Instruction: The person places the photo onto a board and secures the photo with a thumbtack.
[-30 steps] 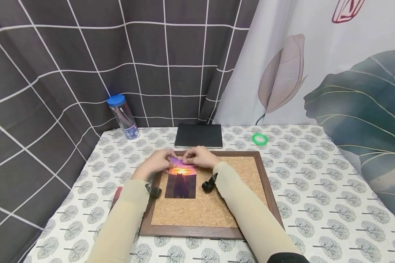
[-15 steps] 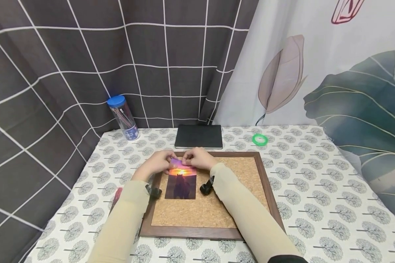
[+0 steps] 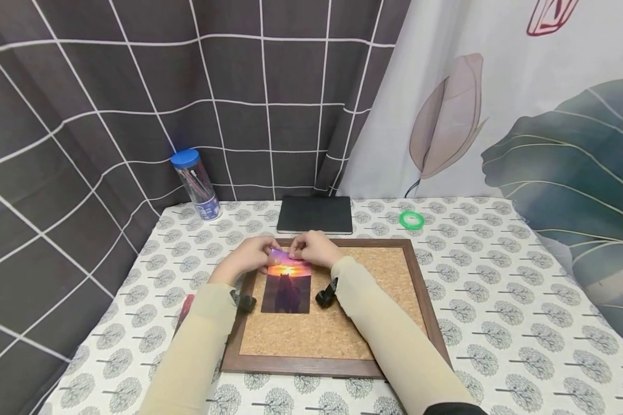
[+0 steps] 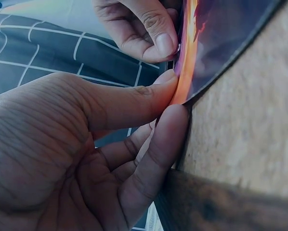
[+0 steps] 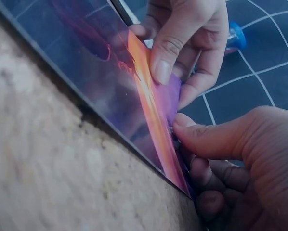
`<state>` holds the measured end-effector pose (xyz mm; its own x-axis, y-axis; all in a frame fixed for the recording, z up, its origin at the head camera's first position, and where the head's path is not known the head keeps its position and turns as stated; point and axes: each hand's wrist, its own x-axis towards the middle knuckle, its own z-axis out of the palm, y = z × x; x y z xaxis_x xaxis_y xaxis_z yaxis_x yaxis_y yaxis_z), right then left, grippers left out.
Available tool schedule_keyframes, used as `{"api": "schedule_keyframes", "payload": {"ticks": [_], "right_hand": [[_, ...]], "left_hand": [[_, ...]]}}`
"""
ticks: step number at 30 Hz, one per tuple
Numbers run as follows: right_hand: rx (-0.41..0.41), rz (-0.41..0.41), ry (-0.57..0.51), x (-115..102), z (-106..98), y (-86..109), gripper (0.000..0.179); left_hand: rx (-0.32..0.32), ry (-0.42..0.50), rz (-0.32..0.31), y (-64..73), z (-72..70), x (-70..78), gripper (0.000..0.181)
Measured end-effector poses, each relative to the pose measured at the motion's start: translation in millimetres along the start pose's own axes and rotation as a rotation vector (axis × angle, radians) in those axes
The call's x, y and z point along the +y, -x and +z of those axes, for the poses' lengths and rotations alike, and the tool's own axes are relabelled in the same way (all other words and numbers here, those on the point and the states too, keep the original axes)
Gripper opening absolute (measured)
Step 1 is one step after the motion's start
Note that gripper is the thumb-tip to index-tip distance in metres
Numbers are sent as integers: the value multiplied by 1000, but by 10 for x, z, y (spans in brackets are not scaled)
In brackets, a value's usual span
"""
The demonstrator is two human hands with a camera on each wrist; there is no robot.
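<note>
A photo print [image 3: 286, 288] of a dark horse before an orange and purple sunset lies over the left half of a wood-framed cork board [image 3: 342, 340]. My left hand [image 3: 249, 253] pinches the print near its upper left, thumb [image 4: 129, 101] on the picture side and a finger at the edge. At the top edge, the right hand [image 3: 315, 249] grips the print with thumb and curled fingers. A tiny shiny bit shows by the right thumb tip [image 5: 185, 122]; I cannot tell what it is. In the right wrist view the print bows up off the cork [image 5: 47, 159].
Behind the board lies a black notebook [image 3: 314, 215], with a green ring-shaped roll [image 3: 411, 220] to its right. A clear tube with a blue lid [image 3: 196, 185] stands back left. Something red [image 3: 186, 306] lies partly hidden by the left sleeve. Curtains hang behind the table.
The right hand and wrist have shifted slightly left along the print's top edge. The left hand and the print hold nearly the same place.
</note>
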<state>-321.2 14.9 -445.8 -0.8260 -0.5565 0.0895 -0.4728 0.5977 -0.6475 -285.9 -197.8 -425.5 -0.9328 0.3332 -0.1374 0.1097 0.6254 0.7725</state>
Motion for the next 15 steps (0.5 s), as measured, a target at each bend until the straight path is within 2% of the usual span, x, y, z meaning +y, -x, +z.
{"api": "schedule_keyframes", "payload": {"ticks": [15], "right_hand": [[56, 60, -18, -31, -24, 30, 10]], "left_hand": [[-2, 10, -30, 4, -8, 10, 29]]}}
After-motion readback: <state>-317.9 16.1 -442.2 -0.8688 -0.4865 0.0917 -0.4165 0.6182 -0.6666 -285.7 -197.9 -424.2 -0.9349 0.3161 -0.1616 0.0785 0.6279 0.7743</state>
